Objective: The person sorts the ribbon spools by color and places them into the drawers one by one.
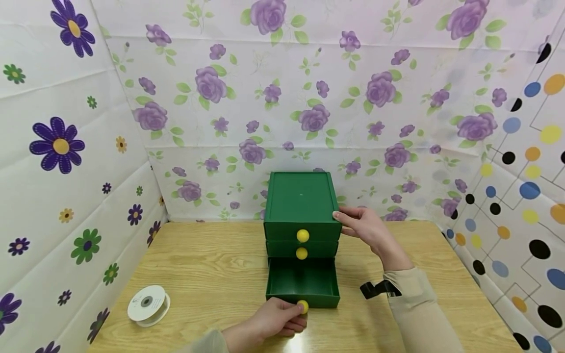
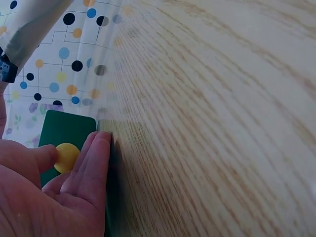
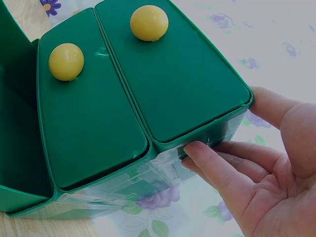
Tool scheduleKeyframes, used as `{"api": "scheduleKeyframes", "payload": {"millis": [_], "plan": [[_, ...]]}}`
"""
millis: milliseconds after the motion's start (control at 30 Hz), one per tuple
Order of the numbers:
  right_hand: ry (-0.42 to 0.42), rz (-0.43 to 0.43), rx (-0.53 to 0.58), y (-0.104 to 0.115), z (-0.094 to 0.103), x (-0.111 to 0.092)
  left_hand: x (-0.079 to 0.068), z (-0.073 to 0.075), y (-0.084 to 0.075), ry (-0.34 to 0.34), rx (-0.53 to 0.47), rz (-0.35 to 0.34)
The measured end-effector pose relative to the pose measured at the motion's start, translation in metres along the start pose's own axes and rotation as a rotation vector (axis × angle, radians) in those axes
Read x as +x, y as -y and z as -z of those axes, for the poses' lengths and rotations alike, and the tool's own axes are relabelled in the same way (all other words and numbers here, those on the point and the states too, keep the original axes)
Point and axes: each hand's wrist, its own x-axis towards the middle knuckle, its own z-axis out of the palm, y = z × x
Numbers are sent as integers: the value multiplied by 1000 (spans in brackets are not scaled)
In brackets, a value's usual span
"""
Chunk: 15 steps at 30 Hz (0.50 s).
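Observation:
A green cabinet of small drawers (image 1: 301, 198) with yellow ball knobs stands on the table. Its bottom drawer (image 1: 324, 301) is pulled out, and the part of its inside that shows holds nothing. My left hand (image 1: 273, 316) pinches that drawer's yellow knob (image 2: 67, 157) between thumb and fingers, low over the tabletop. At the cabinet's upper right edge, my right hand (image 1: 364, 225) holds on, thumb on the top corner and fingers along the side wall. The two upper drawers (image 3: 173, 79) are pushed in, and clear tape runs along the cabinet's side.
A white spool (image 1: 147, 304) lies on the wooden table (image 1: 207, 264) at the left. Purple-flowered cloth (image 1: 247, 98) hangs close behind the cabinet, with patterned cloths at both sides. A black strap (image 1: 379, 289) hangs from my right wrist.

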Motion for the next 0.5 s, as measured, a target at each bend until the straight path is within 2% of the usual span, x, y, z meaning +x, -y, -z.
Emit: {"api": "scheduleKeyframes", "payload": {"millis": [500], "plan": [[2, -1, 8, 0, 0, 0, -3, 0, -1, -5, 7, -1]]}}
